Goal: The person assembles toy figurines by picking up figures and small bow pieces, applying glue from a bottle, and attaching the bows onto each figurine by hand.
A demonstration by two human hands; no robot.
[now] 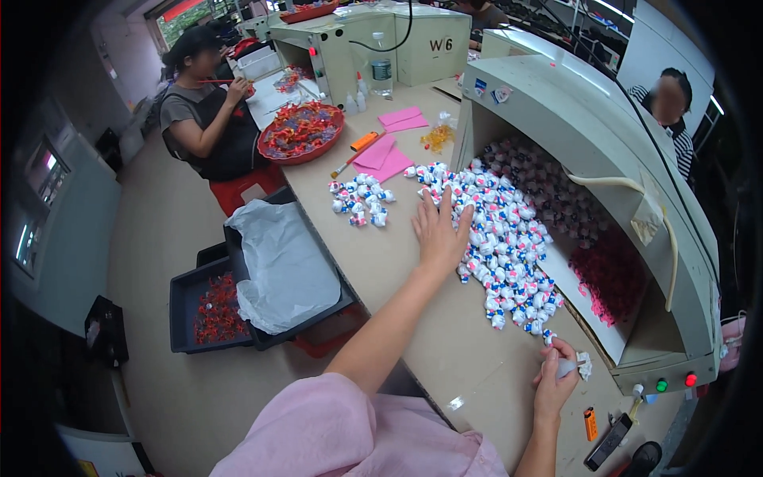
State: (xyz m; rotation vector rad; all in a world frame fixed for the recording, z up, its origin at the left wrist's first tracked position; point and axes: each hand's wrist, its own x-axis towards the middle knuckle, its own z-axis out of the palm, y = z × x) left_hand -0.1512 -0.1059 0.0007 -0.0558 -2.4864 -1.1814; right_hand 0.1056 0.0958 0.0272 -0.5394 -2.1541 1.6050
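Observation:
My left hand (442,238) is stretched out with its fingers apart, touching the near-left edge of a big pile of small white figurines (497,246) with blue and pink parts. My right hand (554,381) is closed around a small whitish bottle (566,367), mostly hidden by the fingers. Just above its fingertips is a single figurine (548,337); whether they touch it I cannot tell. Beside that hand lies a crumpled white scrap (584,366). A smaller group of figurines (362,199) sits apart, left of the pile.
An arched machine (588,103) stands at right, with more figurines and pink pieces inside. Pink cloths (385,159), a brush (358,156) and a red basin (338,133) lie farther off. An orange lighter (590,424) and a phone (609,442) are near right. Lined trays (347,300) stand left; a co-worker (199,111) sits beyond.

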